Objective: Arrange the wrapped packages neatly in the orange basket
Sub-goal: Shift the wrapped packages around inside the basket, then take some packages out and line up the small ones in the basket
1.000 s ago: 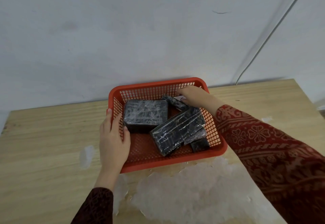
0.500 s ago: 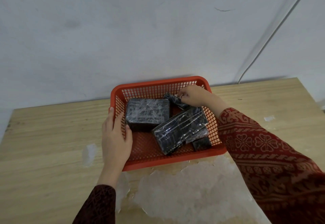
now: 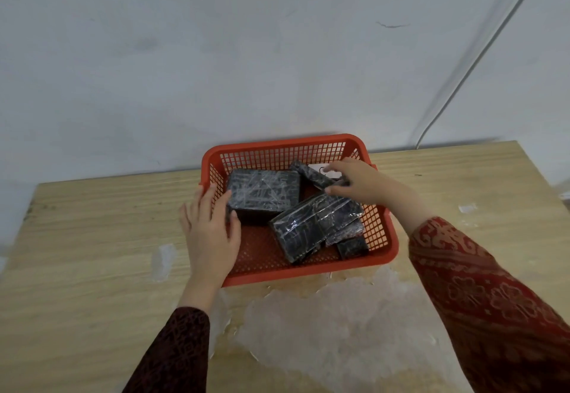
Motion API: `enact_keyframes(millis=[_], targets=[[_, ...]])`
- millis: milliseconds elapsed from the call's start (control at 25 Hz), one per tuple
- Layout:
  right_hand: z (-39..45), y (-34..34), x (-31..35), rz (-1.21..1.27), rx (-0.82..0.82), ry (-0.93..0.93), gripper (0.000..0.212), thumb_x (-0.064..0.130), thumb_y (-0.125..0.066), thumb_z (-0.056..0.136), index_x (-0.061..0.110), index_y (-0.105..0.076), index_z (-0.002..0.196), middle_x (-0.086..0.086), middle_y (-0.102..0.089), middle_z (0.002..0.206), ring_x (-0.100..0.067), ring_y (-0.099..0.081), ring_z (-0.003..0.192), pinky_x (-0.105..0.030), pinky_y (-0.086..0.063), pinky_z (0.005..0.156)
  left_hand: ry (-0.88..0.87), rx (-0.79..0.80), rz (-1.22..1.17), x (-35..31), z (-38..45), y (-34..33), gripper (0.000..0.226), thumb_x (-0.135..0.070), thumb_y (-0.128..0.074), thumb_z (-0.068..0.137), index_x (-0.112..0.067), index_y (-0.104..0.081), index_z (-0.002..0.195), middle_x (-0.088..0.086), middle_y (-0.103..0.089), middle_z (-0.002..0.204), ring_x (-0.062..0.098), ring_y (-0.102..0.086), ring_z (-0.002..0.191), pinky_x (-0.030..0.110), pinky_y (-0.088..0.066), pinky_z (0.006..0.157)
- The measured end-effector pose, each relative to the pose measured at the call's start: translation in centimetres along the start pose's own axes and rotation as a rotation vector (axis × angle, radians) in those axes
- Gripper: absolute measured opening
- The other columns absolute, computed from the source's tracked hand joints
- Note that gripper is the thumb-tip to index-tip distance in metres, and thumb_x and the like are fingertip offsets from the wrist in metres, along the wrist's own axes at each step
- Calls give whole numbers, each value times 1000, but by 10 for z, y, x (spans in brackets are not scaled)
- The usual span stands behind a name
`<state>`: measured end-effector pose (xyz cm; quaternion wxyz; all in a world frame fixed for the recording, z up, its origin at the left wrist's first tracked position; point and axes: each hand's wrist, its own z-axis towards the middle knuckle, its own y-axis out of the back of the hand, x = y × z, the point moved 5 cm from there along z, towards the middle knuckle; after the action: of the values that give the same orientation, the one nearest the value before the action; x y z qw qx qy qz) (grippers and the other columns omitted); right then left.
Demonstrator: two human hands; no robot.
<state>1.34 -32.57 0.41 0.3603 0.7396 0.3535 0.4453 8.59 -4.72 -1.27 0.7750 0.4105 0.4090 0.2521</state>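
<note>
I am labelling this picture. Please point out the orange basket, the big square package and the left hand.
orange basket (image 3: pixel 311 271): head view, on its near rim.
big square package (image 3: pixel 263 190): head view, middle of its top face.
left hand (image 3: pixel 211 232): head view, back of the hand.

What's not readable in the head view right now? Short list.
- White label: print hidden by right hand.
- Slim package: near end under those fingers; grip unclear.
- Small package: mostly beneath long package.
- Orange basket left wall: covered by left hand.
</note>
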Motion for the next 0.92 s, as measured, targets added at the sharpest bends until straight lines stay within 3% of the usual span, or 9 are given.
enact_keyframes(millis=[80,160,320,480,600,760,920], targets=[[-44,-11,-8,1,-195,-73,48,36,-57,90,20,-47,134,-4,-43,143,-21,-37,133,-41,-32,112,-103,11,-10,-19,-2,2,37,-26,-47,91,-13,-59,124,13,-56,134,30,-44,132,53,-27,112],[-87,-34,-11,23,-403,-150,47,34,-55,91,21,-46,135,-3,-35,150,-23,-25,141,-47,-25,116,-140,132,-88,-50,1,-4,41,-32,-48,94,-14,-53,130,11,-53,137,28,-45,131,50,-33,111],[-119,-86,-12,40,-654,-213,47,24,-48,95,15,-41,141,-7,-29,155,-22,-17,145,-50,-25,115,-249,448,42,-118,10,-44,65,-50,-49,91,-20,-30,146,6,-38,149,24,-34,138,42,-25,114],[-119,-94,-13,108,-728,-263,52,17,-37,94,11,-31,145,-12,-26,155,-24,-22,144,-43,-22,117,-289,608,262,-141,11,-82,84,-51,-62,83,-16,-22,147,11,-43,143,31,-35,133,43,-30,108],[-118,-94,-11,75,-718,-269,52,20,-31,94,11,-31,145,-15,-24,156,-27,-22,143,-42,-20,115,-273,591,240,-143,13,-88,83,-43,-70,80,-16,-26,144,13,-46,136,32,-45,123,40,-36,101],[-119,-92,-12,81,-712,-261,51,23,-29,94,12,-35,143,-14,-25,156,-27,-23,143,-41,-21,116,-218,545,63,-148,13,-69,77,-32,-70,82,-20,-25,144,11,-44,133,29,-60,102,35,-49,76],[-120,-91,-13,90,-697,-230,51,23,-30,94,10,-36,142,-16,-24,156,-29,-22,143,-38,-17,115,-130,349,-193,-146,11,-21,77,-32,-68,84,-20,-25,146,9,-45,135,24,-58,109,31,-51,84]])
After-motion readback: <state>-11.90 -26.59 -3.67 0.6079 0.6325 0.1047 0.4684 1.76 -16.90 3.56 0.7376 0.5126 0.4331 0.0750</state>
